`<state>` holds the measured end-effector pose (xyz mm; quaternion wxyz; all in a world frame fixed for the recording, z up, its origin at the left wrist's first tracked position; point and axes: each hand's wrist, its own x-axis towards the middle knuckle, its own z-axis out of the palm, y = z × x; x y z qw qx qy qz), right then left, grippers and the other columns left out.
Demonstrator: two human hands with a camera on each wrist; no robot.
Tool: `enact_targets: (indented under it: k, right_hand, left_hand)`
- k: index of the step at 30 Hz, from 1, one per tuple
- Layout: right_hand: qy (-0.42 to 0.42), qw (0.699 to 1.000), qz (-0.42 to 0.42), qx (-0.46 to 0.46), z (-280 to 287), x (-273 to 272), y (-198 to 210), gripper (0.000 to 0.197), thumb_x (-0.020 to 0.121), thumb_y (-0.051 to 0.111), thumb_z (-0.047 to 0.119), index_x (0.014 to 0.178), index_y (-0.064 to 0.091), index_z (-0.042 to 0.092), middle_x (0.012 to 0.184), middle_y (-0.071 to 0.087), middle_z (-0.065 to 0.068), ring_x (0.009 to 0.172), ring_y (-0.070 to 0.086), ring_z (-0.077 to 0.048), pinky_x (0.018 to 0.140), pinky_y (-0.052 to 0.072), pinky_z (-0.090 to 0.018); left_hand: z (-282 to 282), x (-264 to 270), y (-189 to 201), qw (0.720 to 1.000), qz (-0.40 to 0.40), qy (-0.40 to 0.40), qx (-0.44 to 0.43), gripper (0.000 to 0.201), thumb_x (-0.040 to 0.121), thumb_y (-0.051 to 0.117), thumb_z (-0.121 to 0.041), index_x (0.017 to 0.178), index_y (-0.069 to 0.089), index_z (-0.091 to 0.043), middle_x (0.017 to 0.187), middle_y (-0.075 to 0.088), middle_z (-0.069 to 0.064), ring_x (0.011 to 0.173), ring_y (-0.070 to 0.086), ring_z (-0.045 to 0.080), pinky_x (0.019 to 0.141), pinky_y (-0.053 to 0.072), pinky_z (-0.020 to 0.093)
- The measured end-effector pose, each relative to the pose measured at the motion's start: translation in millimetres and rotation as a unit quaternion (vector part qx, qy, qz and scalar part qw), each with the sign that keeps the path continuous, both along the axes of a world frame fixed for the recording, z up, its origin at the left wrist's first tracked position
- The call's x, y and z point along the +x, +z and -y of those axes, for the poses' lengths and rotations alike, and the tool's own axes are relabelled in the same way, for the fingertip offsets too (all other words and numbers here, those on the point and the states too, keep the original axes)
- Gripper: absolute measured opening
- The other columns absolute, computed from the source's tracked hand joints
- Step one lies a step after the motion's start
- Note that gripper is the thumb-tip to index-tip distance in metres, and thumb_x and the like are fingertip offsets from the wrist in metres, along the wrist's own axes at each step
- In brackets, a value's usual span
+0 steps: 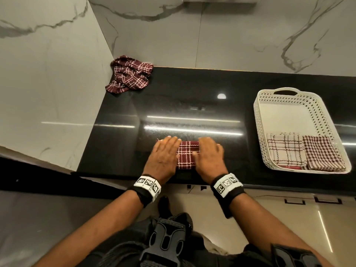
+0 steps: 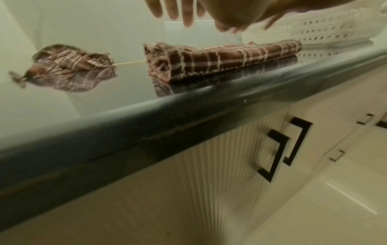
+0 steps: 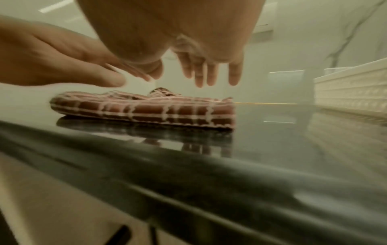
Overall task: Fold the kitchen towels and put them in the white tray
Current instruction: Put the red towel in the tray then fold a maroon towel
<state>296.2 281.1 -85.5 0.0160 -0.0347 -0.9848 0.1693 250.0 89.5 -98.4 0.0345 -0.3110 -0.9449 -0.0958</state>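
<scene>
In the head view, the left hand (image 1: 163,155) and the right hand (image 1: 209,156) lay flat, fingers straight, over the two ends of the folded maroon towel (image 1: 186,156) at the near edge of the black surface (image 1: 192,105). Neither grip closed around anything. The white tray (image 1: 260,120) stood well to the right of the right hand, with a light checked towel (image 1: 285,149) and a small-check towel (image 1: 323,153) lying folded side by side in its near end. The crumpled towel (image 1: 129,76) waited far beyond the left hand, in the corner. The wristbands (image 1: 148,185) showed only black-and-white code squares; no word could be read.

In the left wrist view, the fingers (image 2: 187,15) hung straight and appeared a little above the folded towel (image 2: 220,58); whether they touched it I cannot tell. The crumpled one (image 2: 69,66) lay further away to their left.

In the right wrist view, both open hands hovered over the towel (image 3: 146,109), with the tray wall (image 3: 351,89) to the right.

The cloth looked light, soft and limp, so I judge the fold may open when lifted. Better to take it from both short ends, thumb above and fingers below, and carry it flat.
</scene>
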Motion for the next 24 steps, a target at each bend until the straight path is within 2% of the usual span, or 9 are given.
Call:
enact_targets:
  k: [1,2,4,6,11,15,17,20,24]
  right_hand:
    - [0.062,0.997,0.052,-0.011,9,1,-4,0.057,0.100,0.038,0.043,0.148,0.030,0.014,0.156,0.031,-0.008,0.147,0.023,-0.029,0.117,0.019,-0.058]
    - [0.105,0.988,0.110,-0.003,15,1,-10,0.065,0.102,0.031,0.049,0.156,0.015,0.016,0.165,0.010,-0.004,0.153,0.004,-0.023,0.120,0.008,-0.060]
    - [0.137,0.975,0.171,0.042,12,0,-24,0.076,0.099,0.019,0.062,0.158,-0.005,0.020,0.164,-0.016,0.001,0.150,-0.018,-0.018,0.119,-0.003,-0.061]
    - [0.115,0.972,0.192,0.070,-5,2,-30,0.088,0.093,0.016,0.073,0.157,-0.012,0.019,0.162,-0.025,0.001,0.148,-0.025,-0.018,0.117,-0.012,-0.060]
    - [0.061,0.968,0.232,0.079,-44,11,-22,0.100,0.087,0.015,0.081,0.156,-0.016,0.014,0.161,-0.027,-0.003,0.148,-0.027,-0.021,0.116,-0.018,-0.059]
    - [0.054,0.977,0.195,0.068,-45,6,-7,0.095,0.092,0.020,0.075,0.157,-0.005,0.010,0.165,-0.014,-0.008,0.150,-0.020,-0.022,0.114,-0.020,-0.057]
    - [0.092,0.983,0.153,0.053,-44,5,-3,0.089,0.095,0.025,0.069,0.158,-0.003,0.013,0.166,-0.011,-0.006,0.151,-0.017,-0.019,0.118,-0.014,-0.056]
    - [0.129,0.972,0.182,0.072,-49,10,-11,0.089,0.094,0.024,0.071,0.158,-0.005,0.015,0.166,-0.012,-0.004,0.151,-0.017,-0.016,0.119,-0.009,-0.059]
    - [0.093,0.971,0.205,0.080,-48,35,-13,0.098,0.090,0.023,0.076,0.158,-0.006,0.012,0.165,-0.013,-0.007,0.152,-0.014,-0.022,0.117,-0.010,-0.063]
  left_hand:
    - [-3,0,-7,0.999,0.014,-0.033,-0.040,0.058,0.099,0.038,-0.036,0.152,0.034,-0.012,0.158,0.034,0.008,0.147,0.028,0.026,0.120,0.021,0.047]
    - [-2,-1,-13,0.996,0.032,-0.039,-0.075,0.061,0.100,0.031,-0.041,0.154,0.030,-0.012,0.161,0.027,0.009,0.150,0.020,0.025,0.122,0.017,0.047]
    - [8,-4,-22,0.992,0.069,-0.006,-0.108,0.071,0.098,0.024,-0.054,0.155,0.025,-0.012,0.163,0.021,0.009,0.151,0.016,0.024,0.122,0.014,0.047]
    - [21,-7,-26,0.990,0.076,0.008,-0.118,0.078,0.096,0.024,-0.061,0.156,0.023,-0.011,0.163,0.019,0.009,0.151,0.017,0.022,0.122,0.014,0.048]
    - [27,-8,-19,0.987,0.068,0.011,-0.145,0.083,0.094,0.010,-0.067,0.158,0.013,-0.014,0.165,0.011,0.005,0.153,0.007,0.018,0.123,0.004,0.049]
    - [4,8,-3,0.989,0.071,0.034,-0.128,0.075,0.098,0.025,-0.058,0.157,0.014,-0.013,0.165,0.007,0.009,0.153,0.001,0.027,0.122,-0.001,0.053]
    - [-14,24,5,0.991,0.066,-0.016,-0.114,0.069,0.100,0.032,-0.049,0.157,0.014,-0.014,0.165,0.007,0.009,0.153,0.004,0.027,0.123,0.001,0.051]
    - [-34,46,1,0.985,0.087,-0.079,-0.130,0.069,0.100,0.032,-0.049,0.158,0.012,-0.017,0.166,0.007,0.006,0.152,0.008,0.023,0.122,0.003,0.046]
    - [-19,48,-13,0.979,0.107,-0.020,-0.172,0.073,0.098,0.018,-0.058,0.158,0.002,-0.021,0.166,-0.004,0.000,0.153,-0.004,0.018,0.122,-0.004,0.049]
